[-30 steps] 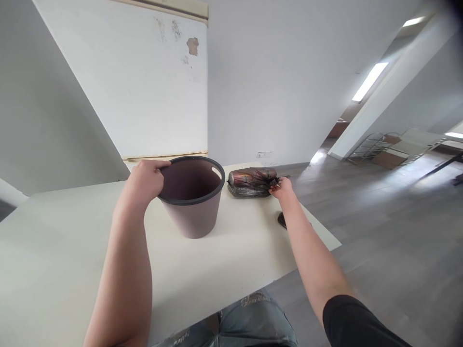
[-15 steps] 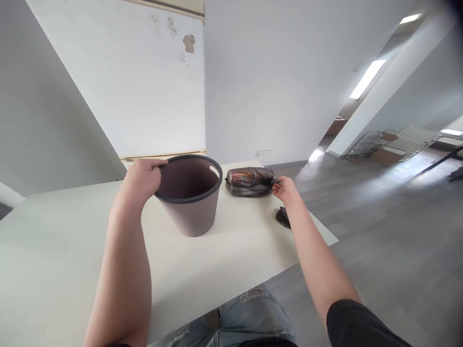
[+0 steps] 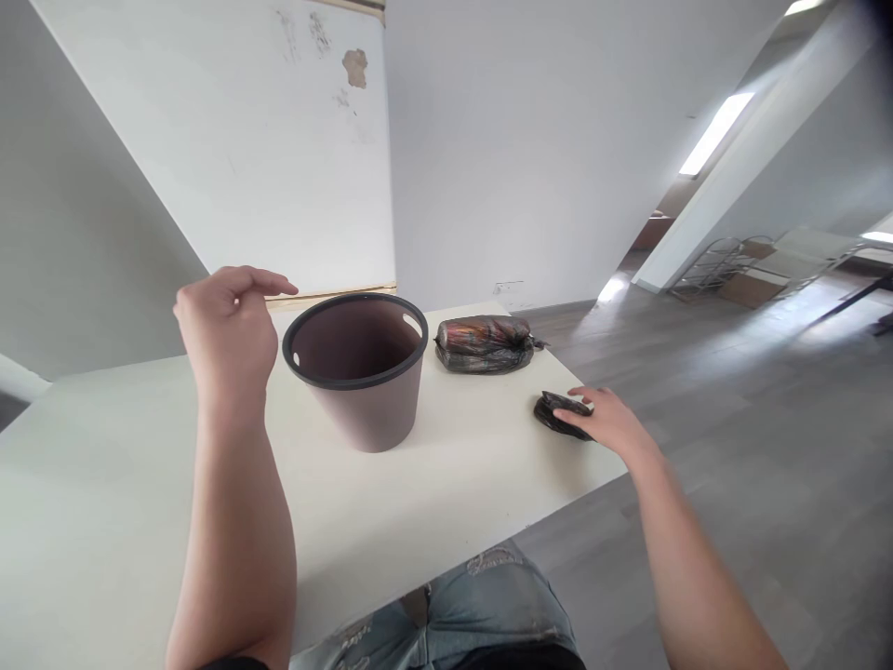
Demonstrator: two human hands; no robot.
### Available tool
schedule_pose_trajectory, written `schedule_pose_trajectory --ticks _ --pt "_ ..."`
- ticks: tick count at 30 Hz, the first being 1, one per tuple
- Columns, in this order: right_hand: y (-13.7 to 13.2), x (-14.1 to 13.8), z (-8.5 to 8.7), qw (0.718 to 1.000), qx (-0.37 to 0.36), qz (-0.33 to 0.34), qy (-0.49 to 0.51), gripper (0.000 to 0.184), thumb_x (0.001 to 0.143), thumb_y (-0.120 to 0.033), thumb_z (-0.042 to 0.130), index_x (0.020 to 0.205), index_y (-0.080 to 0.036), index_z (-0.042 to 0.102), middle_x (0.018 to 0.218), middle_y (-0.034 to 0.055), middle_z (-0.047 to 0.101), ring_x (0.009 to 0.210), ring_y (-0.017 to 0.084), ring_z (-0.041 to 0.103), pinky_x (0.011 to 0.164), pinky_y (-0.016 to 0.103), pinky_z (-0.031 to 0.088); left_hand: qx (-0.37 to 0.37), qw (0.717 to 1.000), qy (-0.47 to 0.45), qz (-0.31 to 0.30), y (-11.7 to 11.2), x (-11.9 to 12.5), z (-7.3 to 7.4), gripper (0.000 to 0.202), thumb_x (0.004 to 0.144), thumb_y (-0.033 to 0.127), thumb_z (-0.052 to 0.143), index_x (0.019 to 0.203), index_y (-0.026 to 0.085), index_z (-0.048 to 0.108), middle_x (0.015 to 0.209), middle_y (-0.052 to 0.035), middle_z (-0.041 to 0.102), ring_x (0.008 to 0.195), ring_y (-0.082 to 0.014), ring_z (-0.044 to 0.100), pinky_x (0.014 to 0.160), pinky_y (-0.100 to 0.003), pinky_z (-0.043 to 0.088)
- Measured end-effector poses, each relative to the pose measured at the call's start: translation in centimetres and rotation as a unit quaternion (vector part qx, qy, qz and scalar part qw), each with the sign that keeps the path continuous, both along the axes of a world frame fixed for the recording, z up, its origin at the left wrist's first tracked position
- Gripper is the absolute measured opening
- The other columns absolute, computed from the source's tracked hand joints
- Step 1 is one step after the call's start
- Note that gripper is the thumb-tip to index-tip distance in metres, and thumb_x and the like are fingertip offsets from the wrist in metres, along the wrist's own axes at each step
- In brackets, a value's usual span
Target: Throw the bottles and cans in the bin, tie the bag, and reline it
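A mauve trash bin (image 3: 369, 414) with a dark rim and cut-out handles stands upright on the table. My left hand (image 3: 233, 321) is raised just left of the rim, apart from it, empty, its fingers loosely bent and the index finger reaching out. At the right, my right hand (image 3: 604, 419) has its thumb and fingers around a bunched black plastic bag (image 3: 551, 409) lying on the table. Behind it rests a tied black plastic bag (image 3: 485, 344), full and lying on its side, with reddish contents showing through; neither hand touches it.
The white table (image 3: 446, 502) ends at the right above a grey floor (image 3: 739, 419). A white fridge-like panel (image 3: 299, 167) with peeled spots and a pale wall (image 3: 530, 167) rise behind it. A metal rack (image 3: 718, 270) stands far right.
My left hand has let go of the bin's rim and lifted away to the left. My right hand has left the full bag's knot and moved nearer to the bunched black bag.
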State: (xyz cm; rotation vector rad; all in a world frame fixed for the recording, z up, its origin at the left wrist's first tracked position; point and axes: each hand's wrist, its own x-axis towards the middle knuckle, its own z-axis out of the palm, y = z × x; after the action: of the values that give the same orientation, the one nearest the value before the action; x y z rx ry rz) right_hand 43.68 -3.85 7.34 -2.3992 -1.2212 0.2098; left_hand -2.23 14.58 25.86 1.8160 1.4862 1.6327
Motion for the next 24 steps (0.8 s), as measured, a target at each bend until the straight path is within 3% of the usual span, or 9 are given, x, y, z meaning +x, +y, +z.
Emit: schedule_pose_trajectory --ticks 2,4,9,12,15,17,19,21,24 --pt "-0.1 -0.3 -0.5 0.999 -0.035 0.032 0.017 0.023 0.08 -0.046 0.072 0.092 -0.026 0.077 0.1 0.009 0.077 0.09 0.03 0.071 0.078 0.039 0.05 0.041 0.999 -0.027 -0.006 -0.2 -0.1 0.1 0.038 0.074 0.001 0.043 0.075 0.018 0.077 0.083 -0.0007 0.076 0.089 -0.0183 0.068 0.082 -0.034 0.054" --pt "0.4 -1.3 -0.1 1.0 -0.003 0.013 0.021 0.017 0.085 -0.036 0.062 0.083 -0.026 0.075 0.09 0.0077 0.078 0.086 0.03 0.072 0.08 0.04 0.05 0.05 0.998 -0.035 -0.011 -0.6 -0.1 0.3 0.035 0.075 0.002 0.045 0.074 0.018 0.077 0.077 -0.0002 0.074 0.084 -0.0179 0.067 0.078 -0.033 0.053" --pt "2.5 -5.4 5.5 0.973 0.23 -0.01 -0.013 0.028 0.095 -0.046 0.056 0.099 -0.025 0.073 0.089 0.0078 0.077 0.082 0.027 0.072 0.082 0.039 0.052 0.032 0.999 -0.014 -0.032 -2.1 0.8 0.9 0.029 0.081 0.009 0.051 0.076 0.02 0.077 0.074 0.0 0.071 0.08 -0.0173 0.067 0.068 -0.03 0.049" --pt "3.4 -6.9 7.3 0.987 0.13 0.057 -0.076 0.034 0.089 -0.053 0.066 0.108 -0.027 0.073 0.111 0.0107 0.075 0.091 0.029 0.07 0.076 0.039 0.051 0.027 0.999 -0.005 -0.033 -2.7 1.2 1.1 0.029 0.081 0.009 0.051 0.077 0.021 0.077 0.071 0.0 0.069 0.079 -0.0177 0.068 0.064 -0.029 0.047" --pt "3.5 -6.5 5.2 0.99 -0.07 0.076 -0.092 0.047 0.071 -0.046 0.084 0.112 -0.026 0.074 0.119 0.0151 0.071 0.099 0.036 0.069 0.069 0.038 0.05 0.017 0.999 0.005 -0.031 -2.7 1.1 1.1 0.028 0.081 0.011 0.053 0.079 0.021 0.079 0.07 -0.0006 0.07 0.074 -0.0175 0.066 0.058 -0.029 0.042" --pt "3.3 -5.7 3.3 0.979 -0.172 0.08 -0.075 0.034 0.069 -0.033 0.084 0.1 -0.025 0.075 0.108 0.0144 0.073 0.093 0.034 0.07 0.065 0.036 0.048 0.015 0.999 0.007 -0.028 -2.6 1.0 1.0 0.028 0.081 0.011 0.054 0.08 0.022 0.08 0.07 -0.0005 0.07 0.074 -0.0176 0.066 0.058 -0.03 0.043" --pt "3.0 -5.4 2.7 0.977 -0.188 0.083 -0.054 0.009 0.077 -0.027 0.076 0.086 -0.024 0.075 0.092 0.0119 0.074 0.081 0.03 0.07 0.062 0.034 0.046 0.017 1.0 0.002 -0.022 -2.5 1.0 0.9 0.028 0.08 0.011 0.055 0.079 0.022 0.08 0.069 -0.0002 0.07 0.076 -0.0186 0.068 0.061 -0.031 0.047" --pt "2.7 -5.9 4.1 0.991 -0.1 0.08 -0.035 0.011 0.088 -0.031 0.068 0.082 -0.024 0.074 0.084 0.01 0.074 0.072 0.027 0.068 0.061 0.034 0.046 0.013 1.0 0.001 -0.02 -2.4 1.0 0.9 0.028 0.081 0.011 0.055 0.08 0.024 0.08 0.072 -0.0002 0.072 0.079 -0.02 0.071 0.066 -0.033 0.052" --pt "2.9 -8.5 9.0 0.982 0.177 0.068 0.009 0.021 0.097 -0.043 0.063 0.098 -0.026 0.076 0.087 0.0062 0.075 0.075 0.025 0.069 0.066 0.035 0.05 -0.005 0.999 0.004 -0.04 -2.4 1.1 1.0 0.023 0.087 0.016 0.06 0.088 0.027 0.08 0.087 -0.0003 0.077 0.086 -0.0215 0.074 0.077 -0.036 0.059"
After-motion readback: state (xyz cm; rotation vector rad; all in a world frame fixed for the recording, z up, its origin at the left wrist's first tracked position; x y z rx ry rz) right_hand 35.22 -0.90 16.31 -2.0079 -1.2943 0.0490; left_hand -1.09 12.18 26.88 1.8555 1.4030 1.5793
